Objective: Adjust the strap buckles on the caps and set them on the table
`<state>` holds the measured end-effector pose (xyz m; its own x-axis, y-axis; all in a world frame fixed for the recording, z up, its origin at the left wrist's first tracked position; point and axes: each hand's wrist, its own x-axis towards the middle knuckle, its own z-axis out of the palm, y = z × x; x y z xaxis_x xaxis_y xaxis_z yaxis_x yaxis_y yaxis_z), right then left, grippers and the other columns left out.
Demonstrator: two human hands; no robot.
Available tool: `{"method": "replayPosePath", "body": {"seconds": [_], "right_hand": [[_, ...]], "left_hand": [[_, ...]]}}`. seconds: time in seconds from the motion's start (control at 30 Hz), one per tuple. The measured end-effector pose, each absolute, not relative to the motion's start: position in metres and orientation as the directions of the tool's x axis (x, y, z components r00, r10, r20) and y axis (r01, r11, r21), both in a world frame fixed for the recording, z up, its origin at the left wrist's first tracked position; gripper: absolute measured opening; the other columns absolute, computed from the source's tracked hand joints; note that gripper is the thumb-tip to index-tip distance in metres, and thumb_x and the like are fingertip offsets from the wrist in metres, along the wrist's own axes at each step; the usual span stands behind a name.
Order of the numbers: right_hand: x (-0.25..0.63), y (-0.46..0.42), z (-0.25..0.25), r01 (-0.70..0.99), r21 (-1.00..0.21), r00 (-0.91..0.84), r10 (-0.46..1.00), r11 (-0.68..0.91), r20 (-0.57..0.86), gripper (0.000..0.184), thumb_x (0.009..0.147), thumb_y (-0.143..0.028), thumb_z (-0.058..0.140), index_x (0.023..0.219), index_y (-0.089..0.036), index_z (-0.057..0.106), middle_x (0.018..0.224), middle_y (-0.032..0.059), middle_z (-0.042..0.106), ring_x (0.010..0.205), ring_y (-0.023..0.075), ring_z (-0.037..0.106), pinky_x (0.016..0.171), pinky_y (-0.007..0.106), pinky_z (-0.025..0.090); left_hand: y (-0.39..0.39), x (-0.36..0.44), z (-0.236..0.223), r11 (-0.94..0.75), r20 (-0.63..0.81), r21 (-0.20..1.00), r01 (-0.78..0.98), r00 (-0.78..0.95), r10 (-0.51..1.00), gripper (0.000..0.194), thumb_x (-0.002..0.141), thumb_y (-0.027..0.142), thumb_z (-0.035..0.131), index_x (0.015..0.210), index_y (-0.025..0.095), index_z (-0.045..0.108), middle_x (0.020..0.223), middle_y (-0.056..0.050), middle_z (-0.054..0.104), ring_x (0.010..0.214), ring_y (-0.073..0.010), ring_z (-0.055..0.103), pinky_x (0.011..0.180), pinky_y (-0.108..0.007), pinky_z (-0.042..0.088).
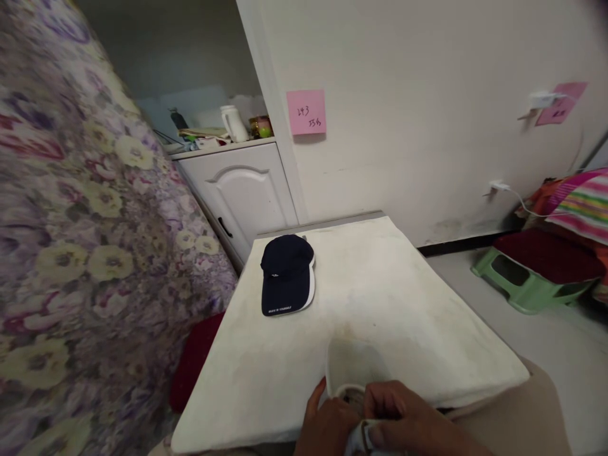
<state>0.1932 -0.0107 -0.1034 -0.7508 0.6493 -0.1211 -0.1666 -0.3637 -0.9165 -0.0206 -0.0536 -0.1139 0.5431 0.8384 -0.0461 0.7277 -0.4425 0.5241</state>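
At the near edge of the white-covered table [389, 291], a pale off-white cap [354, 361] lies with its brim pointing away from me. My left hand [327, 421] grips the cap's left side, one finger stretched along the brim's edge. On the other side, my right hand [403, 415] is closed, its fingers pinching the cap near its rear part. Both hands partly hide the crown. Farther off, at the table's left, a navy cap [287, 272] rests with its brim toward me. White edging or another white cap shows along its right side.
A floral curtain [95, 253] hangs at the left, beside a dark red seat [197, 361]. Behind stands a white cabinet [242, 190] with a white jug [234, 123] on top. A pink note [306, 113] is on the wall. At right is a green stool [527, 285].
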Motion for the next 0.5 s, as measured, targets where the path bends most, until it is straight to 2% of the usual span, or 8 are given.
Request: {"method": "replayPosePath", "body": {"seconds": [0.1,0.17,0.27,0.33,0.4,0.5], "right_hand": [[0.191,-0.011,-0.102,-0.149,-0.932,-0.734,0.668,-0.331,-0.120,0.032,0.068,-0.036,0.078,0.071,-0.020,0.051,0.067,-0.0066,0.046,0.062,0.0104,0.035,0.055,0.024,0.027],[0.192,-0.013,-0.104,-0.103,-0.951,-0.707,0.694,-0.292,-0.136,0.029,0.067,-0.031,0.075,0.072,-0.021,0.049,0.067,-0.0073,0.044,0.064,0.0110,0.035,0.057,0.024,0.028],[0.194,-0.014,-0.106,-0.022,-0.964,-0.681,0.710,-0.265,-0.179,0.024,0.068,-0.026,0.071,0.074,-0.021,0.048,0.071,-0.0070,0.046,0.067,0.0120,0.037,0.061,0.026,0.029],[0.196,-0.014,-0.105,-0.034,-0.956,-0.708,0.683,-0.290,-0.181,0.026,0.070,-0.031,0.073,0.077,-0.021,0.051,0.074,-0.0058,0.049,0.070,0.0127,0.040,0.063,0.026,0.031],[0.198,-0.013,-0.099,-0.053,-0.956,-0.725,0.669,-0.289,-0.162,0.032,0.073,-0.040,0.077,0.079,-0.020,0.054,0.076,-0.0050,0.051,0.071,0.0132,0.042,0.064,0.027,0.030],[0.204,-0.010,-0.086,-0.041,-0.962,-0.742,0.653,-0.270,-0.152,0.036,0.074,-0.045,0.079,0.077,-0.019,0.055,0.073,-0.0052,0.050,0.069,0.0126,0.040,0.063,0.027,0.030]], "left_hand": [[-0.050,-0.009,-0.097,-0.317,-0.169,0.544,0.777,0.472,0.865,0.022,0.080,0.034,0.068,0.100,0.027,0.072,0.100,-0.006,0.077,0.097,-0.0273,0.071,0.118,-0.065,0.029],[-0.048,0.000,-0.087,-0.256,-0.229,0.560,0.788,0.444,0.866,0.020,0.080,0.033,0.068,0.098,0.027,0.075,0.099,-0.007,0.078,0.099,-0.0296,0.071,0.119,-0.067,0.026],[-0.043,0.007,-0.081,-0.190,-0.312,0.527,0.829,0.396,0.863,0.020,0.081,0.034,0.064,0.093,0.024,0.077,0.096,-0.010,0.078,0.098,-0.0328,0.071,0.117,-0.071,0.024],[-0.041,0.006,-0.084,-0.165,-0.343,0.509,0.845,0.374,0.862,0.023,0.081,0.040,0.062,0.089,0.022,0.076,0.093,-0.011,0.076,0.096,-0.0344,0.070,0.115,-0.073,0.026],[-0.041,0.000,-0.091,-0.171,-0.329,0.547,0.820,0.398,0.856,0.030,0.083,0.048,0.058,0.084,0.022,0.073,0.089,-0.010,0.074,0.094,-0.0338,0.067,0.113,-0.071,0.028],[-0.044,-0.012,-0.098,-0.215,-0.171,0.723,0.656,0.472,0.865,0.042,0.088,0.060,0.045,0.078,0.025,0.065,0.081,-0.003,0.067,0.084,-0.0254,0.063,0.116,-0.060,0.028]]}}
